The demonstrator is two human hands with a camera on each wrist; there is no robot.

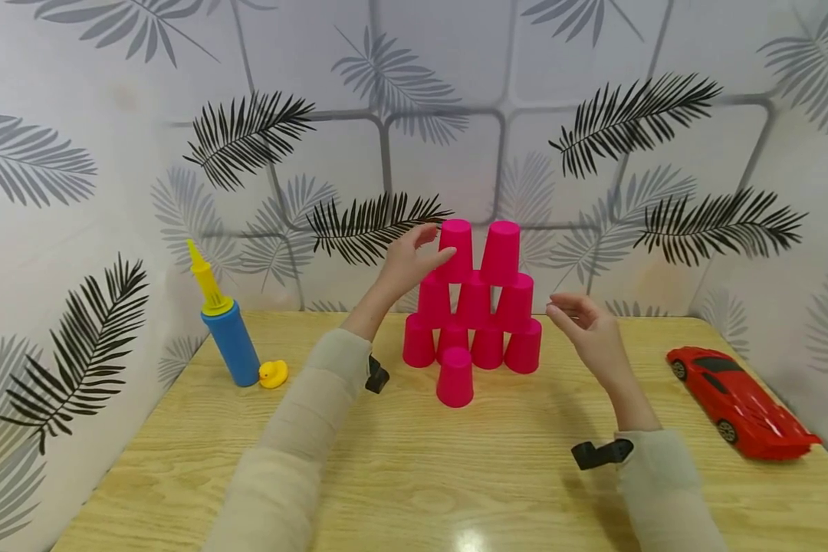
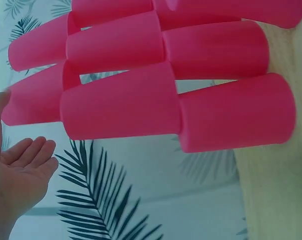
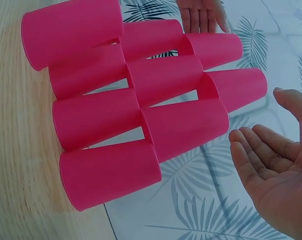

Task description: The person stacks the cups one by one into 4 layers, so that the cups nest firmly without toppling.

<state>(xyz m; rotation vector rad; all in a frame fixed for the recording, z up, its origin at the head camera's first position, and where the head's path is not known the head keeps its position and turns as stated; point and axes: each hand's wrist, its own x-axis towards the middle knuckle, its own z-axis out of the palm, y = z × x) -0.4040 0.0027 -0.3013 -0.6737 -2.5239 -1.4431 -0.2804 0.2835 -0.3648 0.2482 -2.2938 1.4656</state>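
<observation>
Pink cups stand upside down in a stepped stack, with several in the bottom row [image 1: 487, 349], three in the middle row [image 1: 474, 305] and two on top. My left hand [image 1: 410, 259] is beside the top left cup [image 1: 459, 261], thumb overlapping its side, fingers spread away from it; in the left wrist view the thumb tip is right at that cup's [image 2: 35, 97] narrow end. The top right cup [image 1: 501, 254] stands apart from it. Right of the stack, my right hand [image 1: 589, 337] hovers with loosely bent fingers and nothing in them. A single cup [image 1: 455, 379] stands in front.
A blue hand pump [image 1: 233, 345] with a yellow top stands at the left beside a yellow rubber duck [image 1: 273, 374]. On the right lies a red toy car [image 1: 738, 399]. Behind the wooden table [image 1: 455, 475] rises a leaf-patterned wall [image 1: 441, 169].
</observation>
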